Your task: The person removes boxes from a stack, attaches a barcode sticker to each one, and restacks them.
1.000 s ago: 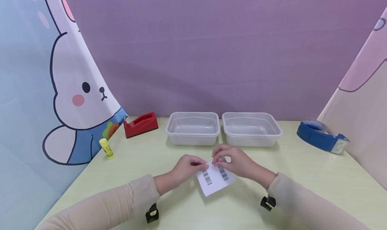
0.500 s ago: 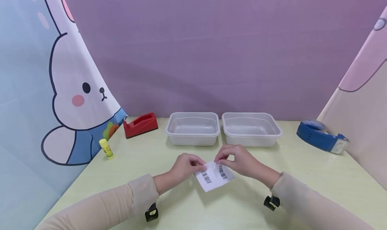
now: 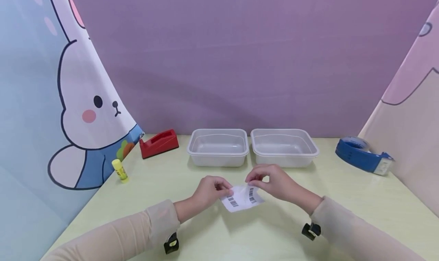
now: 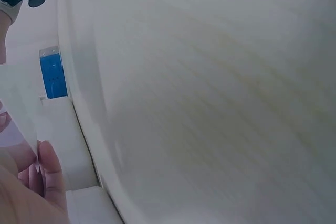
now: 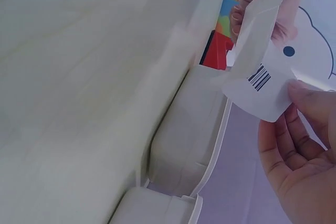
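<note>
A small white paper sheet (image 3: 242, 200) printed with two barcodes is held up over the table, between both hands. The left hand (image 3: 209, 194) pinches its left top corner between thumb and fingers. At the upper right edge, the right hand (image 3: 274, 181) has thumb and fingertips closed on the paper. Seen from the right wrist, the sheet (image 5: 270, 100) is bent, with one barcode facing the camera and a blank part angled away. In the left wrist view, the fingers (image 4: 51, 169) grip the paper's edge low at the left, and most of the sheet is out of frame.
Two white plastic tubs (image 3: 217, 160) stand side by side at the back, just beyond the hands. To their left are a red tape dispenser (image 3: 159, 144) and a yellow glue stick (image 3: 120, 171). A blue tape dispenser (image 3: 363, 158) with tape lies at the far right.
The right hand has shifted slightly right, widening the gap between the hands. The paper's near edge has risen, and the sheet bends more between the barcodes. Both hands still grip it.
</note>
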### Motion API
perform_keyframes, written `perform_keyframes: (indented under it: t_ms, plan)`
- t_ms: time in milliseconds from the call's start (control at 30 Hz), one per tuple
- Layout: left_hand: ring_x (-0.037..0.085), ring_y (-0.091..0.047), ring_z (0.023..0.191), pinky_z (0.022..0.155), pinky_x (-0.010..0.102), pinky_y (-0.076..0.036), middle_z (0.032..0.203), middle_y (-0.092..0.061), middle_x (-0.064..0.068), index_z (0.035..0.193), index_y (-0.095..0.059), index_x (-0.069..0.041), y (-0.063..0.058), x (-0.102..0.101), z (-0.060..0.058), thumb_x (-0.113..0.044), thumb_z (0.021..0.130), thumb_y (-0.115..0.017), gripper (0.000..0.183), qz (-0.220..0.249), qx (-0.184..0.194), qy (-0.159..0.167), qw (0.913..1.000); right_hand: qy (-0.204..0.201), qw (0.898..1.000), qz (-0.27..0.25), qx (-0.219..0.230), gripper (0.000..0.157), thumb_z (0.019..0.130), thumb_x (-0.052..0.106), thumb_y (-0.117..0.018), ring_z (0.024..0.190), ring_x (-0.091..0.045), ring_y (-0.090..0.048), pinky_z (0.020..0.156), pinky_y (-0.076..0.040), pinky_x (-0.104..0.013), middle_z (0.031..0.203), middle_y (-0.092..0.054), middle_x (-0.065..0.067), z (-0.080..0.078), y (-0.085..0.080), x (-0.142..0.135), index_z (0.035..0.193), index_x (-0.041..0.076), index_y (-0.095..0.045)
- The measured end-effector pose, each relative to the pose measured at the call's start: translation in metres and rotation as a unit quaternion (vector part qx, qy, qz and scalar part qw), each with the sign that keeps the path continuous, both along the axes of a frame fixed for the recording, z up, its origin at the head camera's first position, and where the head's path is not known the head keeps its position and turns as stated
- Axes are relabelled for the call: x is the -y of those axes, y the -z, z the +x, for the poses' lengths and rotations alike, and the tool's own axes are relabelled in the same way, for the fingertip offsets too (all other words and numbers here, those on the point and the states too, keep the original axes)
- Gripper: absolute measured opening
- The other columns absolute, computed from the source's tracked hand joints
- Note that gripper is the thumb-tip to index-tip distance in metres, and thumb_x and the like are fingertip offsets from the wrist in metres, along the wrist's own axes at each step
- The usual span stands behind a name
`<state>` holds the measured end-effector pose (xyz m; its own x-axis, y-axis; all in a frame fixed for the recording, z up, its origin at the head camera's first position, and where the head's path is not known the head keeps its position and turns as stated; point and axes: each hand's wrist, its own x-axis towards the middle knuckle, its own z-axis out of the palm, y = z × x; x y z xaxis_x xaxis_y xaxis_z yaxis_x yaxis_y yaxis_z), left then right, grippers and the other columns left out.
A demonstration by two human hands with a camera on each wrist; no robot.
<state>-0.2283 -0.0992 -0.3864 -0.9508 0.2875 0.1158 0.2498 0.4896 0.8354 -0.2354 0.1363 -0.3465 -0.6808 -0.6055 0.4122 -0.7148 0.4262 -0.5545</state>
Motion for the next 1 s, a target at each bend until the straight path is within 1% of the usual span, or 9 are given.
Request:
perform_keyframes:
  t_ms: [167, 333, 433, 567, 667, 733, 800, 933, 1000]
  plan:
    - [0.008, -0.057, 0.068, 0.059, 0.018, -0.048, 0.074, -0.071, 0.002, 0.084, -0.075, -0.007, 0.001, -0.001, 0.000, -0.010, 0.081, -0.077, 0.005, -0.005, 0.008, 0.003, 1.0000, 0.010, 1.000, -0.001, 0.009, 0.009, 0.085, 0.008, -0.073, 0.078, -0.004, -0.061, 0.071, -0.055, -0.022, 0.088, -0.072, 0.004, 0.000, -0.001, -0.004, 0.091, 0.014, -0.074]
    - [0.009, -0.056, 0.069, 0.061, 0.018, -0.047, 0.073, -0.069, 0.000, 0.083, -0.074, -0.007, 0.002, -0.001, 0.001, -0.010, 0.081, -0.077, 0.004, -0.012, -0.004, 0.008, 0.9999, 0.030, 0.999, 0.002, 0.025, 0.007, 0.086, 0.011, -0.072, 0.078, -0.003, -0.062, 0.073, -0.056, -0.023, 0.085, -0.071, 0.004, -0.001, -0.003, -0.008, 0.092, 0.015, -0.073]
    - [0.008, -0.055, 0.068, 0.060, 0.017, -0.047, 0.071, -0.068, -0.001, 0.082, -0.074, -0.007, 0.003, -0.002, 0.001, -0.008, 0.080, -0.077, 0.004, -0.015, -0.010, 0.010, 0.9998, 0.040, 0.999, -0.003, 0.029, 0.006, 0.086, 0.012, -0.072, 0.078, -0.003, -0.062, 0.073, -0.056, -0.023, 0.085, -0.071, 0.002, -0.002, -0.005, -0.012, 0.092, 0.013, -0.073]
    - [0.008, -0.054, 0.067, 0.058, 0.016, -0.045, 0.069, -0.065, -0.003, 0.081, -0.074, -0.008, 0.006, -0.002, 0.000, -0.007, 0.079, -0.078, 0.004, -0.021, -0.008, 0.011, 0.9997, 0.054, 0.997, -0.025, 0.043, 0.007, 0.085, 0.007, -0.072, 0.078, -0.004, -0.063, 0.073, -0.056, -0.023, 0.086, -0.072, 0.000, -0.004, -0.008, -0.015, 0.092, 0.009, -0.073]
    - [0.007, -0.053, 0.066, 0.058, 0.016, -0.044, 0.068, -0.063, -0.004, 0.080, -0.073, -0.008, 0.009, -0.001, -0.001, -0.007, 0.078, -0.079, 0.006, -0.026, 0.004, 0.022, 0.9994, 0.076, 0.994, -0.042, 0.072, 0.008, 0.086, 0.006, -0.071, 0.075, -0.006, -0.062, 0.069, -0.056, -0.022, 0.086, -0.072, -0.003, -0.005, -0.009, -0.017, 0.093, 0.005, -0.073]
    - [0.008, -0.053, 0.066, 0.058, 0.016, -0.045, 0.069, -0.063, -0.004, 0.079, -0.072, -0.007, 0.012, 0.000, 0.000, -0.006, 0.077, -0.079, 0.007, -0.029, 0.019, 0.034, 0.9988, 0.100, 0.988, -0.056, 0.104, 0.008, 0.087, 0.006, -0.070, 0.074, -0.008, -0.062, 0.065, -0.055, -0.021, 0.086, -0.072, -0.006, -0.006, -0.010, -0.018, 0.094, 0.003, -0.073]
    - [0.008, -0.054, 0.067, 0.059, 0.017, -0.046, 0.070, -0.064, -0.003, 0.078, -0.071, -0.005, 0.014, 0.001, 0.002, -0.004, 0.076, -0.079, 0.009, -0.032, 0.039, 0.042, 0.9979, 0.126, 0.978, -0.077, 0.150, 0.011, 0.087, 0.007, -0.070, 0.073, -0.009, -0.061, 0.063, -0.054, -0.022, 0.087, -0.072, -0.009, -0.008, -0.009, -0.018, 0.095, 0.000, -0.072]
    - [0.010, -0.055, 0.069, 0.060, 0.018, -0.047, 0.073, -0.064, -0.001, 0.079, -0.070, -0.005, 0.017, 0.001, 0.008, -0.002, 0.074, -0.080, 0.011, -0.044, 0.059, 0.041, 0.9965, 0.171, 0.946, -0.127, 0.243, 0.018, 0.087, 0.006, -0.068, 0.073, -0.011, -0.063, 0.064, -0.056, -0.024, 0.088, -0.072, -0.011, -0.012, -0.008, -0.014, 0.100, -0.007, -0.069]
    - [0.011, -0.054, 0.071, 0.062, 0.018, -0.047, 0.076, -0.064, -0.001, 0.082, -0.070, -0.005, 0.018, 0.000, 0.009, -0.003, 0.074, -0.081, 0.013, -0.048, 0.055, 0.037, 0.9967, 0.186, 0.933, -0.147, 0.272, 0.019, 0.087, 0.004, -0.067, 0.075, -0.011, -0.064, 0.066, -0.058, -0.026, 0.089, -0.072, -0.011, -0.015, -0.006, -0.011, 0.101, -0.009, -0.068]
